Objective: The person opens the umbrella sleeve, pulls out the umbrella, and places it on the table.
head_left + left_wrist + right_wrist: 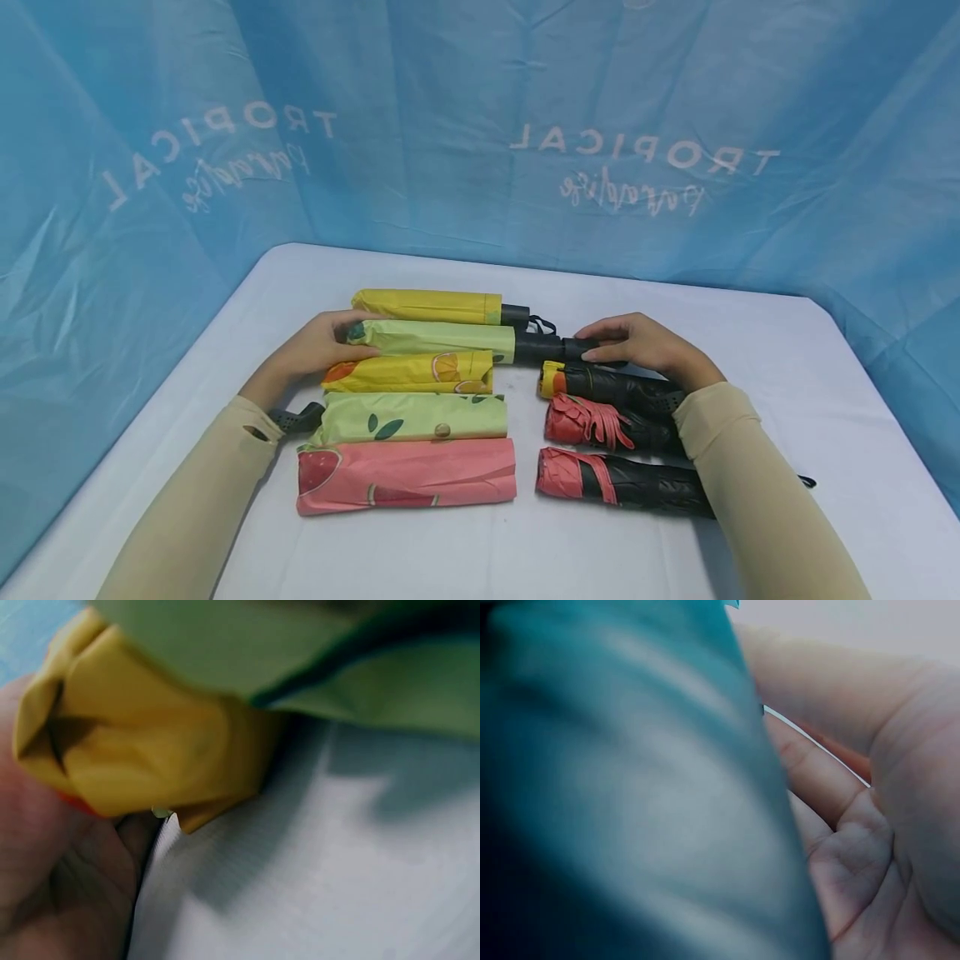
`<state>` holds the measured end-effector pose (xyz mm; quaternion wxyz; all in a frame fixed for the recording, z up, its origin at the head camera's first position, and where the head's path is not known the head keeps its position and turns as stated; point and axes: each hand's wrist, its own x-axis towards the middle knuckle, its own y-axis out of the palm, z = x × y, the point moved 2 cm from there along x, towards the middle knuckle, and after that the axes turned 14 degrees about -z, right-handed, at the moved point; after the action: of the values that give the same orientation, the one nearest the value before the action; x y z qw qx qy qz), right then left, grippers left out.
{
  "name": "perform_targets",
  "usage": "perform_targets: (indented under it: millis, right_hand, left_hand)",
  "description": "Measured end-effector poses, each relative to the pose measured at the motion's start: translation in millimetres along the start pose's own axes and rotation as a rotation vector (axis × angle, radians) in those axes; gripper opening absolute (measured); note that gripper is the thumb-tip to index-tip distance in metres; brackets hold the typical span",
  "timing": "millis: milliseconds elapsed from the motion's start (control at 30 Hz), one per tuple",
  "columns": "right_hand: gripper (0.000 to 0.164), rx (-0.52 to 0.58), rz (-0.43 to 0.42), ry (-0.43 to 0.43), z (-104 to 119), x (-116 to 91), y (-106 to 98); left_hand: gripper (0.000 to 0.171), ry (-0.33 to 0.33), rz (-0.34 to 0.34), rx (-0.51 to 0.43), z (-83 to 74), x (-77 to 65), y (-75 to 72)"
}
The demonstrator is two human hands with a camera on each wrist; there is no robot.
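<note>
A light green umbrella sleeve (442, 339) lies crosswise, with the black end of an umbrella (538, 348) sticking out on its right. My left hand (318, 346) grips the sleeve's left end, fingers over the far side and thumb on the near side. At the other end, my right hand (648, 343) holds the black umbrella end between thumb and fingers. Just in front of the left hand lies a yellow citrus-print sleeve (408, 373), whose crumpled end (150, 727) fills part of the left wrist view. A dark blurred shape (660, 795) covers much of the right wrist view.
Behind lies a yellow sleeve (427, 306) with a black handle and cord. Nearer me are a leaf-print green sleeve (412, 417) and a pink watermelon sleeve (408, 477). Folded black umbrellas with yellow (607, 383) and red (588, 421) ends, plus another red-ended one (637, 483), lie under the right forearm.
</note>
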<state>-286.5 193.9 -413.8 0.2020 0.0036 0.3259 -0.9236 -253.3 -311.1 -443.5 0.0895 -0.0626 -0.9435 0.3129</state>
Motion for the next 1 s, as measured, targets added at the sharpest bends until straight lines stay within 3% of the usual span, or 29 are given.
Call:
perform_targets:
  millis: [600, 1000]
  right_hand:
    - [0.048, -0.026, -0.018, -0.004, -8.7, -12.3, -13.1]
    - [0.047, -0.019, -0.068, -0.017, -29.5, -26.9, -27.9]
  left_hand:
    - [0.055, 0.064, 0.012, 0.037, -0.1, 2.7, 2.7]
    - [0.057, 0.03, 0.008, 0.037, -3.7, 1.4, 1.0]
